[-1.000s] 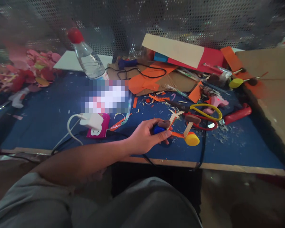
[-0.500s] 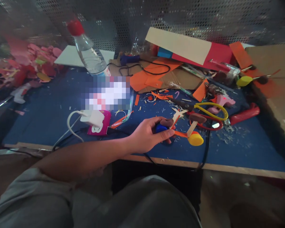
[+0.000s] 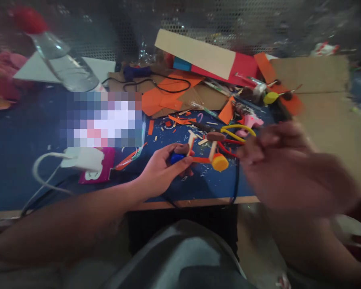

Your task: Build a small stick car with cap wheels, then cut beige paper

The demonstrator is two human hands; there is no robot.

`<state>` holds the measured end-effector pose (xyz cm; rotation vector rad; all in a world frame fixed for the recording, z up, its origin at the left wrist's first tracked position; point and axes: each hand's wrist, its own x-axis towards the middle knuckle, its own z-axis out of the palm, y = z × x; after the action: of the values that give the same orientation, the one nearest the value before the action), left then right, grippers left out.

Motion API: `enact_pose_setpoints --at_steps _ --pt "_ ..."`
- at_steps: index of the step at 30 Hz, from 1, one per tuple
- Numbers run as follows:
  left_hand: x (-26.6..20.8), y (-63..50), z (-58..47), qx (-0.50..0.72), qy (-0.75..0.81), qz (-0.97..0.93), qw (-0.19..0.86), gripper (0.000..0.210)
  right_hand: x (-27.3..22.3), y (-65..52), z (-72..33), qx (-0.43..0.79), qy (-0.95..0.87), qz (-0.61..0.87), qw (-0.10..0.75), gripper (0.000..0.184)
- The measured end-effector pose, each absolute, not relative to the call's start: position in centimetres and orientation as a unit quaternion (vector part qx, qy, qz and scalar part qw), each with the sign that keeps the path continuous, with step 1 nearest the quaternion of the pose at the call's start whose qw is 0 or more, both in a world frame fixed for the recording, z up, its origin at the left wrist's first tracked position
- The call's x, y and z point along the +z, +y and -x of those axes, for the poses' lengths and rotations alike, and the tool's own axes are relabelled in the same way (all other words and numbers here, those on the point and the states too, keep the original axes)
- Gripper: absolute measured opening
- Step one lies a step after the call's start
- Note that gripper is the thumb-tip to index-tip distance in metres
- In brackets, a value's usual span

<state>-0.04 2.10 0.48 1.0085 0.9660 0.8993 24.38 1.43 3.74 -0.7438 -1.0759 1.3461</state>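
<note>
My left hand (image 3: 158, 166) is closed on one end of a small craft-stick model car. A blue cap (image 3: 176, 158) and a brown disc sit by the fingers, and the stick frame joins an orange strip (image 3: 201, 160). At the far end are a yellow cap (image 3: 220, 162) and another brown disc (image 3: 215, 136). To the right of the model, my right hand (image 3: 291, 172) hangs above the table's edge. Motion smears its fingers, so whether they grip anything cannot be seen. Scissors (image 3: 243, 130) with yellow and red handles lie just behind the model.
Orange paper (image 3: 165, 94), cardboard (image 3: 319, 132) and scraps lie toward the back and right. On the left stand a clear bottle (image 3: 66, 64) and a white charger (image 3: 84, 158) in a magenta power socket (image 3: 108, 160). A black cable (image 3: 236, 180) crosses the front edge.
My right hand has come into view from the right, covering the red tool there. The view has turned right, shifting the tabletop things leftward. My left hand keeps hold of the model car.
</note>
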Motion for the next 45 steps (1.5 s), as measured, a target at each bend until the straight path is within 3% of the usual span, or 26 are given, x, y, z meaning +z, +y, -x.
enact_pose_setpoints --at_steps 2,11,15,26,31,37,45 --pt "0.2 2.3 0.2 0.419 0.429 -0.446 0.664 0.033 3.6 1.6 -23.9 0.616 -0.398 0.311 0.604 0.015" --pt "0.0 2.4 1.0 0.436 0.43 -0.452 0.648 0.03 4.6 3.5 -23.1 0.65 -0.457 0.253 0.552 0.005" --pt "0.3 2.5 0.9 0.449 0.428 -0.45 0.643 0.027 4.7 4.1 -22.9 0.634 -0.495 0.237 0.545 0.014" --pt "0.1 2.6 1.2 0.473 0.409 -0.436 0.648 0.023 5.6 5.8 -21.0 0.5 -0.572 0.282 0.585 0.031" --pt "0.0 2.6 1.2 0.47 0.417 -0.429 0.649 0.021 4.5 6.7 -21.5 0.468 -0.603 0.288 0.578 0.031" --pt "0.2 2.3 1.3 0.447 0.437 -0.435 0.648 0.022 2.4 7.9 -21.5 0.376 -0.586 0.331 0.637 0.022" --pt "0.8 2.1 1.0 0.42 0.442 -0.437 0.661 0.025 1.6 8.1 -22.2 0.44 -0.684 0.298 0.499 0.042"
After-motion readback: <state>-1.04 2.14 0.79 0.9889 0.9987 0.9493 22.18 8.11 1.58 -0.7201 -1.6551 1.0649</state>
